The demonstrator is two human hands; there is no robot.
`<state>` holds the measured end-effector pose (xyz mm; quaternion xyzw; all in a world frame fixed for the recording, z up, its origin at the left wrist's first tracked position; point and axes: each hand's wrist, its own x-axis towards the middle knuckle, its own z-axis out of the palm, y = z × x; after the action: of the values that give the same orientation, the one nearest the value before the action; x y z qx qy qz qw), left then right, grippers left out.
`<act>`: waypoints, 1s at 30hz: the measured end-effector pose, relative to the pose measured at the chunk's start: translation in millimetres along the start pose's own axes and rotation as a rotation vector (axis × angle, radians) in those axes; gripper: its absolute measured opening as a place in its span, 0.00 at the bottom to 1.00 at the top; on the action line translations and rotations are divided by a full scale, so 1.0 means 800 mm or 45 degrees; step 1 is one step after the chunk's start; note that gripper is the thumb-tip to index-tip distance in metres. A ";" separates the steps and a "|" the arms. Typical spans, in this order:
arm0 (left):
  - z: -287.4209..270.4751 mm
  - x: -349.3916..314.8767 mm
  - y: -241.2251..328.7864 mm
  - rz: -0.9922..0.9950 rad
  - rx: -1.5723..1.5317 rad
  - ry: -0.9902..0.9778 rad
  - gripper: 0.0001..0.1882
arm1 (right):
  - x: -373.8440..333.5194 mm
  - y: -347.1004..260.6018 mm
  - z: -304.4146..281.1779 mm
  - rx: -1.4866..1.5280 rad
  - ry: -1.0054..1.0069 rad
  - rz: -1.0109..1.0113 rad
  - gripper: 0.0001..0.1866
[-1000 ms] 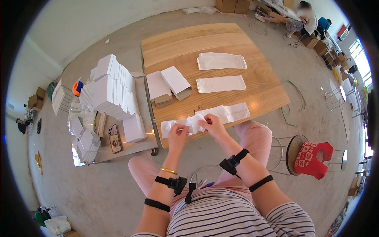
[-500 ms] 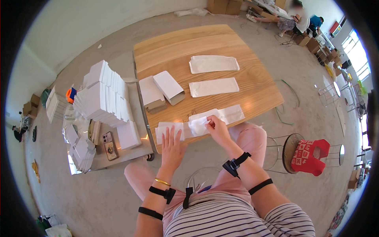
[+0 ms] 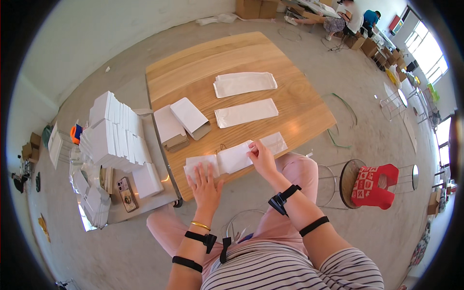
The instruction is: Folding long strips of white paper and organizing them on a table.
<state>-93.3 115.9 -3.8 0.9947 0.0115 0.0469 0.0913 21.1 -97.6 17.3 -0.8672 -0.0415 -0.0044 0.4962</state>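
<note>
Along the near edge of the wooden table (image 3: 193,63) lies a strip of thin white sheets, some slightly see-through. My left hand (image 3: 205,186) rests on the white sheet at the left end (image 3: 200,163), palm down with fingers spread. With its fingertips pinched together, my right hand (image 3: 263,159) grips the top right corner of the middle white sheet (image 3: 235,157). A more see-through sheet (image 3: 275,143) sticks out to the right, beyond that hand. Farther back are two flat stacks of white sheets, one nearer (image 3: 246,113) and one farther (image 3: 245,84).
White cartons (image 3: 191,117) lie on the table's left side. A metal cart (image 3: 166,193) beside it carries a tall pile of white cartons (image 3: 113,133) and a phone (image 3: 127,194). At right, a red bag (image 3: 376,186) sits on a stool. People (image 3: 353,21) sit at the far right.
The middle sheet, bunched and raised before, now lies flatter. My right hand pinches its corner. My left hand stays on the left sheet. The whole view has shifted slightly.
</note>
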 end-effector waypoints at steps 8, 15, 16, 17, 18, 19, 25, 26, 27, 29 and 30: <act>-0.007 0.000 0.011 -0.030 -0.048 -0.057 0.38 | 0.008 0.018 -0.007 -0.100 0.061 0.034 0.12; -0.008 -0.013 -0.003 -0.063 0.024 -0.012 0.40 | 0.011 0.017 -0.008 -0.244 0.084 -0.011 0.13; -0.011 -0.010 0.000 -0.047 -0.040 -0.007 0.41 | 0.010 0.016 -0.008 -0.303 0.101 -0.017 0.14; -0.014 -0.008 0.004 -0.030 -0.104 -0.002 0.43 | 0.010 0.015 -0.007 -0.301 0.100 -0.018 0.14; -0.018 -0.004 0.009 -0.032 -0.102 -0.001 0.43 | 0.009 0.014 -0.006 -0.365 0.137 -0.149 0.13; -0.020 0.000 0.016 0.049 -0.135 -0.020 0.44 | 0.009 0.012 -0.006 -0.428 0.174 -0.281 0.13; -0.023 0.040 0.066 0.308 -0.271 -0.067 0.44 | -0.006 0.002 0.004 -0.520 0.071 -0.339 0.08; -0.021 0.048 0.074 0.358 -0.264 -0.061 0.44 | -0.002 0.003 0.002 -0.519 0.070 -0.340 0.08; -0.019 0.054 0.079 0.356 -0.262 -0.063 0.44 | 0.005 0.002 -0.003 -0.531 0.166 -0.367 0.06; -0.013 0.064 0.091 0.430 -0.208 -0.112 0.44 | 0.018 0.000 -0.020 -0.552 0.261 -0.381 0.05; -0.008 0.066 0.095 0.429 -0.208 -0.117 0.44 | 0.025 -0.005 -0.029 -0.560 0.298 -0.341 0.05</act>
<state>-40.1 43.7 20.9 0.9729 -0.1633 0.0167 0.1631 41.7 -114.1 33.3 -0.9344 -0.0960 -0.1790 0.2927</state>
